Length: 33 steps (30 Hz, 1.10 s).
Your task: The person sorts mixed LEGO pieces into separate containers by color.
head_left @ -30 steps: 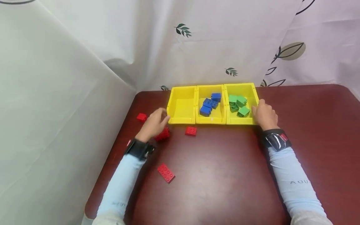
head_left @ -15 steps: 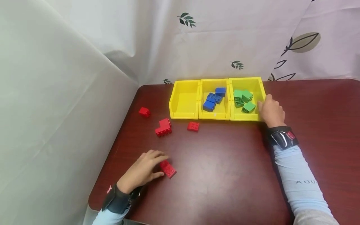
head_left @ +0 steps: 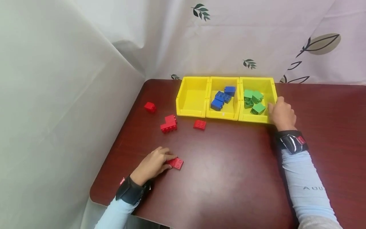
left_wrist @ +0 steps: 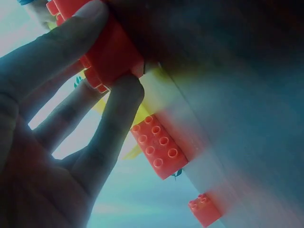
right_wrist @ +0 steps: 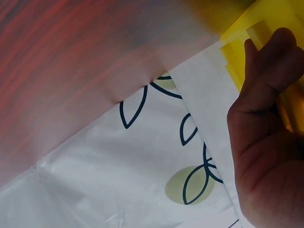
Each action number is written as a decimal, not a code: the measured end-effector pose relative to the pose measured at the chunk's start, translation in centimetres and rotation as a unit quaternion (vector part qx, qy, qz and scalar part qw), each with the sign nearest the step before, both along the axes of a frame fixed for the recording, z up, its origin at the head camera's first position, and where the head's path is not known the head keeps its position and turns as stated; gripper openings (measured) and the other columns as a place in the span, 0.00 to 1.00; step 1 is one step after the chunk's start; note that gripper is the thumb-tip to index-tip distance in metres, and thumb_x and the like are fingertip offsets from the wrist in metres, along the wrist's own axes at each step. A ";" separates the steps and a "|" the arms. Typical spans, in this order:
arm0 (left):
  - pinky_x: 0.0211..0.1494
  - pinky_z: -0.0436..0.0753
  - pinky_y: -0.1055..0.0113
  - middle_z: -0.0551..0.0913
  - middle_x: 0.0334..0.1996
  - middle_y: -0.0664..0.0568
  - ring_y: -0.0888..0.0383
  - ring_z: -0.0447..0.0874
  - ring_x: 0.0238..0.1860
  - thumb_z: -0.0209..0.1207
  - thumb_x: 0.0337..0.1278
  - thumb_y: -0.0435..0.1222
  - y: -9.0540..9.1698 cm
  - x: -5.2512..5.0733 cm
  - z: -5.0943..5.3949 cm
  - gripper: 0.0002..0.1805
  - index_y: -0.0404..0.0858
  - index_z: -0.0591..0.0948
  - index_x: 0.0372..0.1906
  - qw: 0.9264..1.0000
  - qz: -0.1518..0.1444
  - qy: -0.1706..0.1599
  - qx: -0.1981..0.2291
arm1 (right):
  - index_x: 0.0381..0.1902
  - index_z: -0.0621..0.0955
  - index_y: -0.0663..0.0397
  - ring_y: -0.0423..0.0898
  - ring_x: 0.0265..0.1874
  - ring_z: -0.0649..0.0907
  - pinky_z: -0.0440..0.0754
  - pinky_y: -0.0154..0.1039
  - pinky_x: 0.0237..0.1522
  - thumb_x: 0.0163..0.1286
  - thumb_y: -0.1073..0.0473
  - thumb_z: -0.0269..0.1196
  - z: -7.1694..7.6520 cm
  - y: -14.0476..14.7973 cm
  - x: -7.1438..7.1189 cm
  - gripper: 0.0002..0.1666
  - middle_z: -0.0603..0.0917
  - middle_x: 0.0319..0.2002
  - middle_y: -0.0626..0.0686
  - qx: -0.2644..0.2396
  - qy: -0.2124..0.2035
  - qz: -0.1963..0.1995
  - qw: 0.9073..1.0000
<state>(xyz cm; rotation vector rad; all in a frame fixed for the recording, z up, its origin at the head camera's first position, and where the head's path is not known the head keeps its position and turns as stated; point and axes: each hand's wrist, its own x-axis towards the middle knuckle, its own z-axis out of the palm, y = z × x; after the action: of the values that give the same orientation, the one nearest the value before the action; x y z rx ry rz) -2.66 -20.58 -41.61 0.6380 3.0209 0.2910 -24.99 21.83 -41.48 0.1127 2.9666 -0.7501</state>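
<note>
On the near left of the table, my left hand pinches a red toy building brick between thumb and fingers. The left wrist view shows that brick close up, its studs turned to the left. My right hand grips the right side wall of the right-hand yellow bin, which holds several green bricks. In the right wrist view the fingers of this hand lie over the yellow wall; some fingertips are hidden.
The middle yellow bin contains several blue bricks. Left of it stands another yellow bin with nothing visible inside. Other red bricks lie beyond my left hand, one red brick in front of the bins. A patterned curtain hangs behind.
My left hand has come from beside the left bin back toward the near edge and taken hold of the red brick, which has turned slightly. My right hand stays on the bin wall.
</note>
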 end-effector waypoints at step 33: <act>0.47 0.86 0.60 0.85 0.42 0.44 0.52 0.85 0.41 0.76 0.42 0.39 1.5 -7.2 4.0 0.28 0.38 0.83 0.54 0.998 -0.010 0.065 -0.020 | 0.60 0.60 0.71 0.77 0.44 0.76 0.74 0.65 0.39 0.78 0.45 0.39 0.2 -0.2 0.2 0.32 0.71 0.48 0.79 -0.005 0.002 -0.006 1.000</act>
<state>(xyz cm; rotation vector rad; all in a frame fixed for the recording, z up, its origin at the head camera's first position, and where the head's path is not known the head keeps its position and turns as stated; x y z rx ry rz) -9.88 -19.10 -37.64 0.7115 3.1328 0.1959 -24.81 21.68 -41.29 0.1295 2.9683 -0.7660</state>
